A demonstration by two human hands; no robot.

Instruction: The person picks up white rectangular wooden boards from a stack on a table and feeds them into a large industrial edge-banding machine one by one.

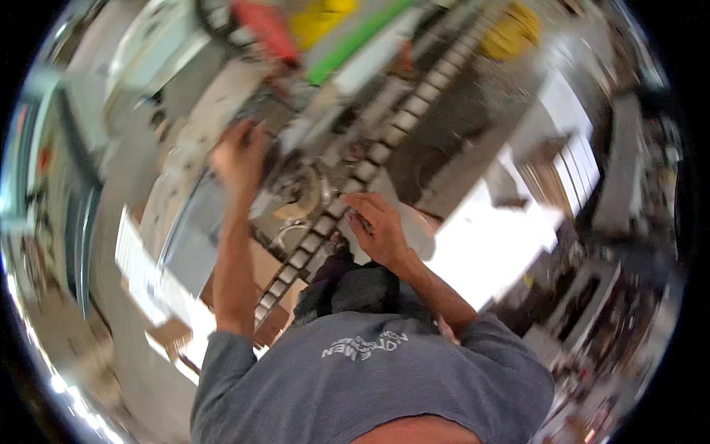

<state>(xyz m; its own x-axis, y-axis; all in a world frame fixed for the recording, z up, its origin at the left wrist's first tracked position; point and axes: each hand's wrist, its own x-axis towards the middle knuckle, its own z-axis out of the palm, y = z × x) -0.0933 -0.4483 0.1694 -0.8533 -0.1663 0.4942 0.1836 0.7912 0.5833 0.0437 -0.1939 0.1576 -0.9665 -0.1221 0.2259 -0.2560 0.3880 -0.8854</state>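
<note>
A long line of pale, evenly spaced blocks (403,120), like a chain conveyor, runs diagonally from the lower left to the upper right. My right hand (379,228) is at its near right side, fingertips at one of the blocks, the thumb apart from the fingers. Nothing clear shows in that hand. My left hand (238,159) is raised on the far left side of the line, over the machine's edge. Motion blurs its fingers, and whether it holds anything is hidden. Between the hands sits a round metal machine part (299,189) with a curved rim.
A green bar (359,41), a red part (266,31) and a yellow piece (322,21) are at the top. A yellow bundle (512,31) lies at the upper right. White sheets (481,240) and a stack of cardboard (560,174) stand to my right.
</note>
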